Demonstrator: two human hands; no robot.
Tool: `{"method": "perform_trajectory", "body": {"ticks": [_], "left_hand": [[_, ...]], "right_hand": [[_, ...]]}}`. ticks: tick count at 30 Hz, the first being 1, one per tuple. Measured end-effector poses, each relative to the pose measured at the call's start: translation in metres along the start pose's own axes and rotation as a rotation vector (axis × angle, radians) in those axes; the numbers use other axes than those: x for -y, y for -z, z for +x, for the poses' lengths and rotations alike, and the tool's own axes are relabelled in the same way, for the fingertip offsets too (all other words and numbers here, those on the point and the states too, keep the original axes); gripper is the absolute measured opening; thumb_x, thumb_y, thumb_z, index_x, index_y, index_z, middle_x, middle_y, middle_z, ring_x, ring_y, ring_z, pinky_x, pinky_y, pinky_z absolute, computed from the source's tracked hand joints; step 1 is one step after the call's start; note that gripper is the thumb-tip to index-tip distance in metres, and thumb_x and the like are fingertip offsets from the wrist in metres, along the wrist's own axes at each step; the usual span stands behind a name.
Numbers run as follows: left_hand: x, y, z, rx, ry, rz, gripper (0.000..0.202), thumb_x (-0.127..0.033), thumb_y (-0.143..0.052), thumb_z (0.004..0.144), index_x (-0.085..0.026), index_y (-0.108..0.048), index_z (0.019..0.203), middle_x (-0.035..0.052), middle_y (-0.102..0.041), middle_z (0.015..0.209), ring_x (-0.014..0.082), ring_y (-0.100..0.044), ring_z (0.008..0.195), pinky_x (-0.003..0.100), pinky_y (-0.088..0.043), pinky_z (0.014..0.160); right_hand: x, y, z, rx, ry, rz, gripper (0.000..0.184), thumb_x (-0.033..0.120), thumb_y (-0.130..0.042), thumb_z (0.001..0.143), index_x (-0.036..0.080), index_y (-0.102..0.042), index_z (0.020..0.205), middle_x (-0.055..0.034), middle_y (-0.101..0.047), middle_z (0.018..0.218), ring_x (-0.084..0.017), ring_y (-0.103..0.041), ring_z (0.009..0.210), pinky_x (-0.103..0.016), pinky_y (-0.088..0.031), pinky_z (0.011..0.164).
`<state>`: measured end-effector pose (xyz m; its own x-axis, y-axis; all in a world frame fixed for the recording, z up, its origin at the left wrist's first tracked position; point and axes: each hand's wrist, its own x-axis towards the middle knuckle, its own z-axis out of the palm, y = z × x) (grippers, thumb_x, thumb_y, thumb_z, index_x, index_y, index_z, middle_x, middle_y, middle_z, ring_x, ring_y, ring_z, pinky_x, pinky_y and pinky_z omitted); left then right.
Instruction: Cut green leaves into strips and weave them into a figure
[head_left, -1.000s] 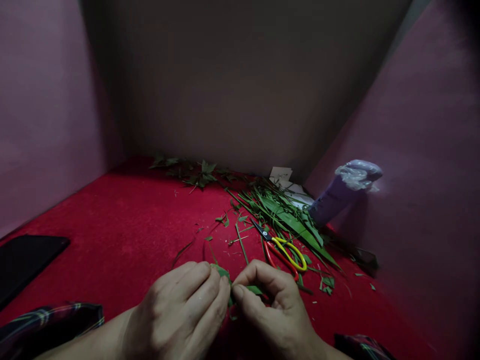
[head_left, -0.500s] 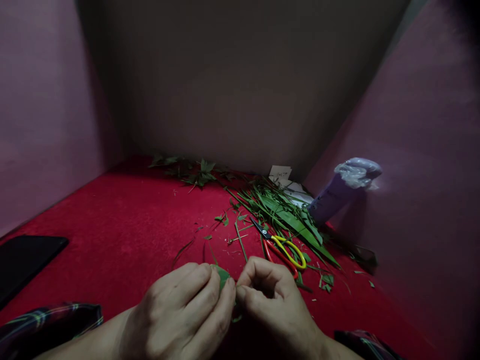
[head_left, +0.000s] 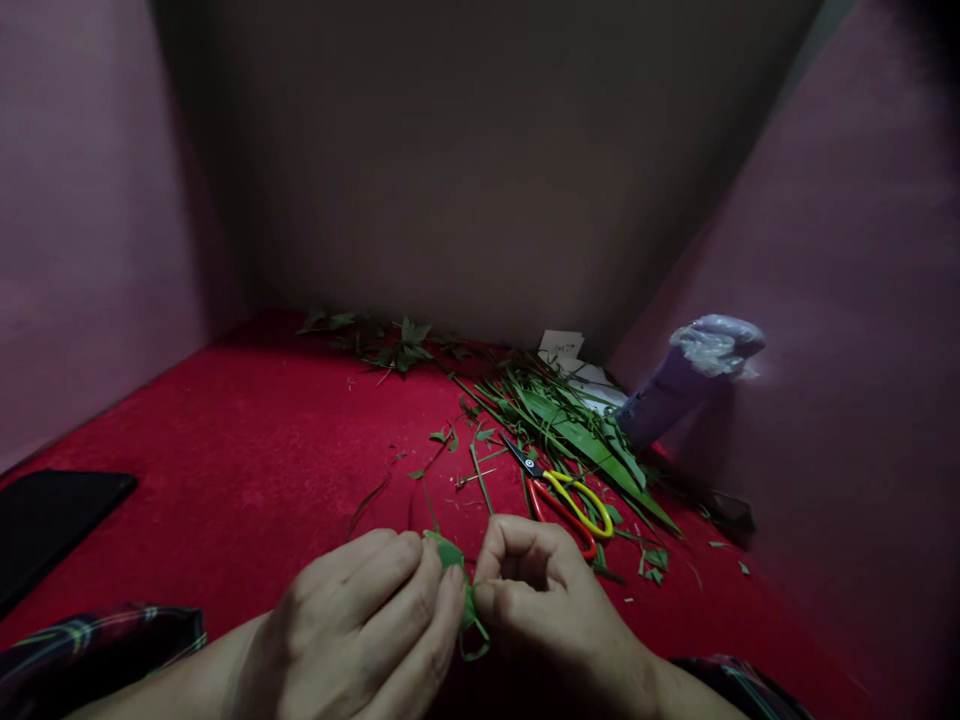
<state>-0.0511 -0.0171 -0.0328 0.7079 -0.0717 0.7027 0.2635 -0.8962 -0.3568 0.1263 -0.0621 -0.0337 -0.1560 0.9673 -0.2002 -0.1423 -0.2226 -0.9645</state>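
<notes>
Close in front of me, my left hand is closed on a green leaf, which shows between its fingertips and has a thin stem sticking out at the far side. Thumb and forefinger of my right hand pinch together at the leaf's right edge; what lies between those fingertips is too small to make out. A thin green loop hangs below the leaf, between the hands. Just beyond my right hand lie scissors with black blades and one yellow, one red handle.
A heap of long green leaves lies at the right on the red cloth, with leafy sprigs at the back. White paper cards and a purple plastic-topped container stand behind. A black flat object lies left.
My hands have drawn slightly apart at the fingertips. More of the green leaf and the thin loop below it now shows between them.
</notes>
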Motion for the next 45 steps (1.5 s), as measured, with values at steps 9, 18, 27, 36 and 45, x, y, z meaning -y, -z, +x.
{"method": "perform_trajectory", "body": {"ticks": [9, 18, 27, 36, 45], "left_hand": [[0.0, 0.002, 0.003, -0.053, 0.012, -0.023, 0.028, -0.009, -0.038, 0.083, -0.011, -0.066, 0.088, 0.0067, -0.07, 0.082, 0.0182, -0.061, 0.077, 0.031, -0.049, 0.068], [-0.005, 0.003, 0.003, 0.003, 0.066, -0.033, 0.029, -0.009, -0.038, 0.086, -0.011, -0.066, 0.091, 0.005, -0.071, 0.083, 0.0172, -0.06, 0.08, 0.03, -0.049, 0.074], [0.003, 0.002, 0.01, -0.087, 0.152, -0.159, 0.035, -0.008, -0.027, 0.089, -0.007, -0.062, 0.089, 0.009, -0.068, 0.073, 0.0169, -0.059, 0.065, 0.03, -0.046, 0.057], [0.01, 0.002, 0.01, -0.132, 0.223, -0.166, 0.025, -0.012, -0.036, 0.089, -0.01, -0.061, 0.088, 0.0064, -0.066, 0.066, 0.0143, -0.058, 0.062, 0.026, -0.048, 0.055], [0.015, -0.002, 0.008, -0.289, 0.288, -0.291, 0.017, -0.005, -0.051, 0.08, -0.009, -0.062, 0.092, 0.0079, -0.066, 0.068, 0.0149, -0.056, 0.064, 0.026, -0.047, 0.053]], "right_hand": [[0.009, -0.004, -0.003, -0.042, 0.033, -0.19, 0.022, 0.025, -0.064, 0.059, 0.017, -0.045, 0.054, 0.007, -0.042, 0.047, -0.005, -0.032, 0.044, -0.017, -0.025, 0.042], [0.007, -0.001, -0.003, -0.019, 0.081, -0.217, 0.016, 0.021, -0.06, 0.061, 0.017, -0.045, 0.056, 0.0062, -0.043, 0.05, -0.006, -0.034, 0.046, -0.018, -0.028, 0.044], [0.012, 0.007, 0.0, 0.063, 0.042, -0.036, 0.023, 0.032, -0.066, 0.068, 0.014, -0.052, 0.063, 0.0047, -0.052, 0.049, -0.005, -0.044, 0.04, -0.016, -0.033, 0.041], [0.019, 0.028, 0.005, 0.234, -0.015, -0.03, 0.022, 0.032, -0.069, 0.072, 0.011, -0.062, 0.071, 0.0028, -0.058, 0.049, -0.002, -0.044, 0.036, -0.013, -0.03, 0.037], [0.03, 0.06, 0.02, 0.32, -0.012, -0.044, 0.022, 0.027, -0.077, 0.061, 0.009, -0.067, 0.069, -0.0011, -0.065, 0.056, -0.006, -0.055, 0.046, -0.015, -0.04, 0.047]]}}
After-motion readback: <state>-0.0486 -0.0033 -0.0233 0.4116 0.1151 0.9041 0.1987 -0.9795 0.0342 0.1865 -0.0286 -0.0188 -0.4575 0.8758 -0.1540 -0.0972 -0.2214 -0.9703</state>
